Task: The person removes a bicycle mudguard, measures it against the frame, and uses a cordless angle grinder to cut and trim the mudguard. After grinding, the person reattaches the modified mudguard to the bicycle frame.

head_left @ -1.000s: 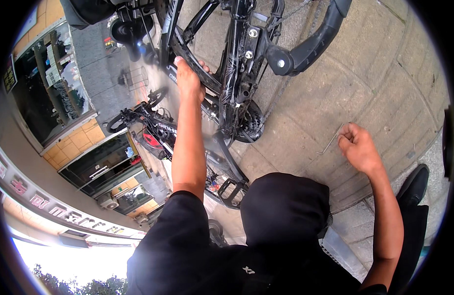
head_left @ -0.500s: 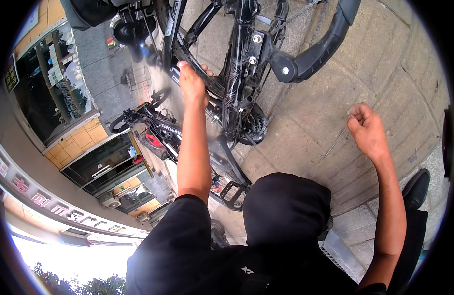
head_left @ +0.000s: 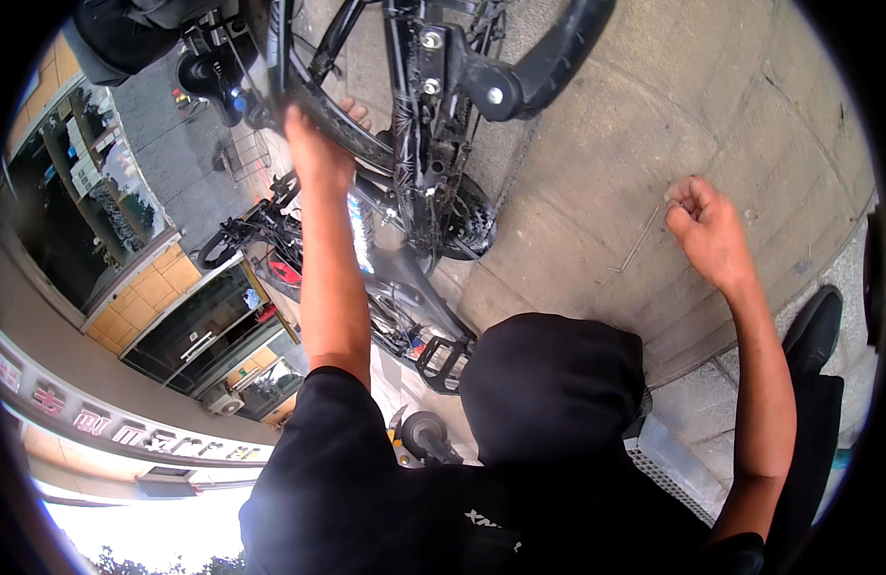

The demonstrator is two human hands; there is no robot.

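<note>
A black bicycle (head_left: 411, 144) with pale line markings on its frame fills the upper middle. My left hand (head_left: 318, 144) reaches up to it and is closed round the black curved wheel rim and tyre (head_left: 371, 146), thumb on the left side and fingertips showing on the right. To the right, over the paving, my right hand (head_left: 704, 225) is closed on a thin L-shaped hex key (head_left: 638, 240), whose bent end points down and left. The bicycle's sprockets (head_left: 472, 222) and a black pedal (head_left: 443, 364) lie between my arms.
A thick black curved bar (head_left: 558, 67) juts from the bicycle at the top. Another bicycle with a red part (head_left: 285, 272) stands behind my left forearm. Shopfront windows (head_left: 79, 192) line the left. A grey perforated metal box (head_left: 678, 465) sits by my right side.
My view has shifted, so the bicycle and my left hand appear further left and higher. The left hand keeps its hold on the wheel, and the right hand still has the hex key.
</note>
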